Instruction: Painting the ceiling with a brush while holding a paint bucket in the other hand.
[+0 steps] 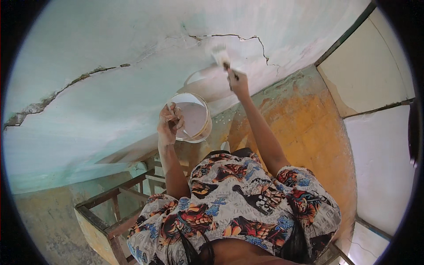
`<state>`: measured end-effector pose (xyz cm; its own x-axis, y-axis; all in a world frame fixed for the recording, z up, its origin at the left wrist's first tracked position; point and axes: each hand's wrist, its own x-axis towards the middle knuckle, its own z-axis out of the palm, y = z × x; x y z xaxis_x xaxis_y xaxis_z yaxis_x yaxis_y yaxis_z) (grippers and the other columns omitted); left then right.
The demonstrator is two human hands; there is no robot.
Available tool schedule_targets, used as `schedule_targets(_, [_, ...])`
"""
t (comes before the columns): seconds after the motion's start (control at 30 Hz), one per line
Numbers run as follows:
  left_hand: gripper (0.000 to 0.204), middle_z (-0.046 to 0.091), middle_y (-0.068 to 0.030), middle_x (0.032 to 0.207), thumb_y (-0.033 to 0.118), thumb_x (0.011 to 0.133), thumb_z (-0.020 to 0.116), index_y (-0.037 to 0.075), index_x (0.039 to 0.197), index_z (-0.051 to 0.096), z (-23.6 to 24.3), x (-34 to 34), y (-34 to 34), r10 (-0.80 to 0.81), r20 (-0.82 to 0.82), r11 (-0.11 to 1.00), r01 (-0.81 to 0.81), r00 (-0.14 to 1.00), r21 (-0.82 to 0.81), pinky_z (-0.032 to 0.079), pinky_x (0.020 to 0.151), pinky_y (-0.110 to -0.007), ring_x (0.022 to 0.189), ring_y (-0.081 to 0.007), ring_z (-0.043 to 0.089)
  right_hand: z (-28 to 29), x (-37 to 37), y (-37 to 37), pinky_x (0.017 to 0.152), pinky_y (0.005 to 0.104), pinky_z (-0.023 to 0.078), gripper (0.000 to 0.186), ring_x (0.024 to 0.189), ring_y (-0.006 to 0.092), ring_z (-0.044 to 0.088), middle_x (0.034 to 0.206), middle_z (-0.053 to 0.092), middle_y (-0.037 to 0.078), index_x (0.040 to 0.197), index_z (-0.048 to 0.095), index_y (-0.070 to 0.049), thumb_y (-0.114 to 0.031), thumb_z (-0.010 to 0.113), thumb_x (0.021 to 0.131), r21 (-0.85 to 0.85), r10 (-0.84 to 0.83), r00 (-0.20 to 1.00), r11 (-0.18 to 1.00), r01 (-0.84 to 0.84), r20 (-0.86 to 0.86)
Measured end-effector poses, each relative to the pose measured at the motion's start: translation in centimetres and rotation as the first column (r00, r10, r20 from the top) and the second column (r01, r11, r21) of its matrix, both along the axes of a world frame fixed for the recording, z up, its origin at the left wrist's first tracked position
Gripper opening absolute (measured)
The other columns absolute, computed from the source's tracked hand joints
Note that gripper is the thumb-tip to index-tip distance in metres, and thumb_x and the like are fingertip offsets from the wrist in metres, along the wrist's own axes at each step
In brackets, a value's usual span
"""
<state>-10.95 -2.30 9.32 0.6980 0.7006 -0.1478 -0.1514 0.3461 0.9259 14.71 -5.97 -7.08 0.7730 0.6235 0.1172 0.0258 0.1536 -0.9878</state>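
Observation:
In my right hand (pixel 239 84) is a paintbrush (pixel 221 55), gripped by its dark handle. Its pale bristles rest on or very near the wall (pixel 145 84), just below a crack. My left hand (pixel 170 119) is closed at the left rim of a white bucket (pixel 204 128), holding it up near the wall. Pale, whitish paint (pixel 193 115) fills part of the bucket. Whether the fingers grip the rim or a handle is hard to make out.
A long jagged crack (pixel 81 77) runs across the pale green wall, and a thinner crack (pixel 260 44) lies at upper right. A wooden frame (pixel 115 201) stands at lower left. Worn yellow-orange floor (pixel 304 145) spreads to the right, beside pale panels (pixel 375 145).

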Motion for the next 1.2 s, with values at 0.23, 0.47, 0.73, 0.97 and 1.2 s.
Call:
schedule_targets(0.23, [0.027, 0.034, 0.0004, 0.067, 0.024, 0.074, 0.051, 0.009, 0.094, 0.041, 0.4, 0.3, -0.1, -0.041, 0.024, 0.999, 0.041, 0.999, 0.012, 0.022, 0.037, -0.022, 0.043, -0.0081, 0.026, -9.8, -2.8, -3.9, 0.037, 0.0252, 0.03, 0.03, 0.04, 0.0055, 0.038, 0.049, 0.042, -0.004, 0.087, 0.068, 0.0, -0.026, 0.055, 0.091, -0.429, -0.058, 0.991, 0.903, -0.001, -0.125])
schedule_targets(0.47, [0.024, 0.036, -0.0004, 0.068, 0.02, 0.074, 0.049, 0.01, 0.093, 0.04, 0.4, 0.7, 0.1, -0.067, 0.021, 0.997, 0.068, 0.998, -0.043, 0.025, 0.038, -0.022, 0.043, -0.0086, 0.029, 12.3, 2.3, -5.2, 0.039, 0.0217, 0.03, 0.032, 0.043, 0.0032, 0.038, 0.053, 0.044, -0.003, 0.085, 0.064, 0.0, -0.028, 0.052, 0.094, 0.143, -0.002, 0.994, 0.99, 0.018, -0.109])
schedule_targets(0.73, [0.025, 0.037, -0.0003, 0.069, 0.019, 0.073, 0.05, 0.011, 0.094, 0.037, 0.6, 0.7, 0.0, -0.075, 0.008, 0.996, 0.076, 0.997, -0.043, 0.025, 0.04, -0.022, 0.044, -0.0077, 0.029, 11.2, 4.5, -1.8, 0.038, 0.021, 0.024, 0.035, 0.043, 0.002, 0.033, 0.053, 0.038, -0.005, 0.071, 0.054, -0.003, -0.029, 0.051, 0.095, 0.275, -0.07, 0.997, 0.959, 0.062, 0.02])
schedule_targets(0.97, [0.023, 0.036, 0.0, 0.066, 0.022, 0.075, 0.049, 0.01, 0.093, 0.041, 0.8, 0.4, -0.5, -0.079, 0.039, 0.996, 0.08, 0.996, -0.025, 0.023, 0.036, -0.022, 0.042, -0.008, 0.026, -14.7, 1.1, -3.8, 0.04, 0.0257, 0.033, 0.034, 0.043, 0.0079, 0.044, 0.051, 0.047, -0.001, 0.078, 0.064, 0.001, -0.03, 0.057, 0.09, -0.377, -0.135, 0.99, 0.916, 0.136, 0.027])
schedule_targets(1.2, [0.025, 0.035, -0.0001, 0.066, 0.022, 0.074, 0.05, 0.009, 0.094, 0.042, 0.2, -1.0, 0.3, 0.004, 0.024, 1.0, -0.003, 1.0, -0.015, 0.023, 0.036, -0.022, 0.041, -0.0085, 0.027, -8.7, 1.4, -4.3, 0.041, 0.0322, 0.042, 0.039, 0.043, 0.016, 0.053, 0.053, 0.052, 0.008, 0.068, 0.058, 0.005, -0.03, 0.06, 0.086, -0.402, 0.09, 0.934, 0.885, -0.234, -0.346])
